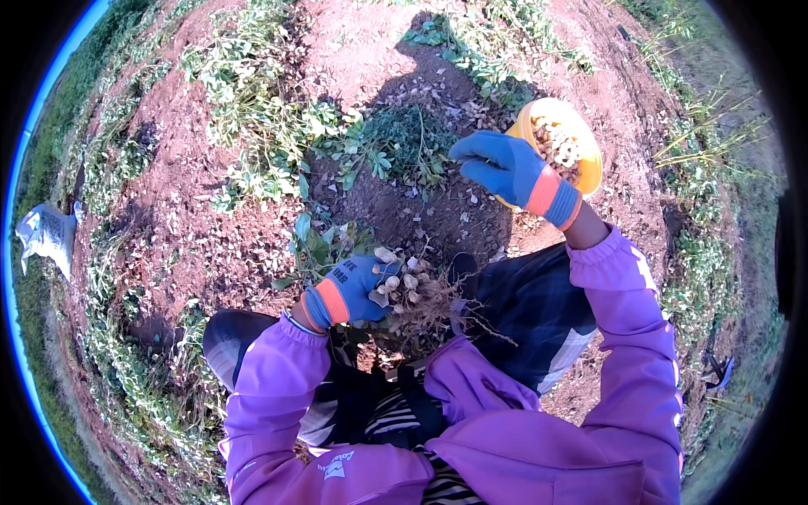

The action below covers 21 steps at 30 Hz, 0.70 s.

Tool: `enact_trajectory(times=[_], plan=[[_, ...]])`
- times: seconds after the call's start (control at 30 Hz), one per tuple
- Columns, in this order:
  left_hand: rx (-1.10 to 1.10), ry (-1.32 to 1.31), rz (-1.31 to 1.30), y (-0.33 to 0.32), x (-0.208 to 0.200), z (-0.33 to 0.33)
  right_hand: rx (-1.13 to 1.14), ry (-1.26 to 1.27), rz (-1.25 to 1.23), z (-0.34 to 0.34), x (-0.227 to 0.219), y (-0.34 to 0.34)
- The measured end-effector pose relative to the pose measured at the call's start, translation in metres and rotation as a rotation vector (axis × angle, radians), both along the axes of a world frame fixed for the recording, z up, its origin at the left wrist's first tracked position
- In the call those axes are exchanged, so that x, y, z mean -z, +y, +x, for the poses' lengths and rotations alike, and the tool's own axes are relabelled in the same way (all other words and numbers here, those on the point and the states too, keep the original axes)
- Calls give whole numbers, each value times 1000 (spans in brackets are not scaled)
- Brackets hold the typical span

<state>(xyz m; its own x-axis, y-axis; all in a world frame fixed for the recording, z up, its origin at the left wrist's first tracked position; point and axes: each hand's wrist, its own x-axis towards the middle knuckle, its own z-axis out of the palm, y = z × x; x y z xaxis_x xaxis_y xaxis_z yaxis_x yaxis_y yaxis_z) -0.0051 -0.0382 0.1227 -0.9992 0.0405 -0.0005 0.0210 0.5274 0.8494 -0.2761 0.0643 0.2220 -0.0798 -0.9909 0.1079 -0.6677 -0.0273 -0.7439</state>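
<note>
My left hand [358, 290], in a blue-grey glove with an orange cuff band, is closed around an uprooted peanut plant [433, 307]. Pale pods cluster beside the fingers, and the tangled roots point right, over my lap. Leaves of the plant show beyond the glove. My right hand [505, 172], gloved the same way, is raised at the left side of a yellow bucket [596, 178]. Its fingers are stretched out, with no object visible in them. Loose peanuts [557, 150] lie inside the bucket, partly covered from view by that hand.
Pulled plants [252, 101] lie in rows over reddish soil ahead and to the left. A green leafy heap [404, 139] sits just ahead of me. At far left is a white sack [48, 236]; tall weeds [711, 139] stand at right. My bent legs frame the near ground.
</note>
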Motion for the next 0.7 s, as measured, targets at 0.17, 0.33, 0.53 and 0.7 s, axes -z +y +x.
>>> enact_trajectory(times=[0.17, 0.33, 0.53, 0.7], plan=[[-54, 23, 164, 2, -2, -5, -270, -326, 272, 86, 40, -19], [-106, -62, 250, 3, 4, -1, -241, -389, 313, 91, 45, -29], [-155, -28, 29, -2, -18, -9, 129, -938, 336, 94, 61, -29], [-75, 84, 101, 3, -18, -15, 470, -1314, 160, 60, 61, -34]])
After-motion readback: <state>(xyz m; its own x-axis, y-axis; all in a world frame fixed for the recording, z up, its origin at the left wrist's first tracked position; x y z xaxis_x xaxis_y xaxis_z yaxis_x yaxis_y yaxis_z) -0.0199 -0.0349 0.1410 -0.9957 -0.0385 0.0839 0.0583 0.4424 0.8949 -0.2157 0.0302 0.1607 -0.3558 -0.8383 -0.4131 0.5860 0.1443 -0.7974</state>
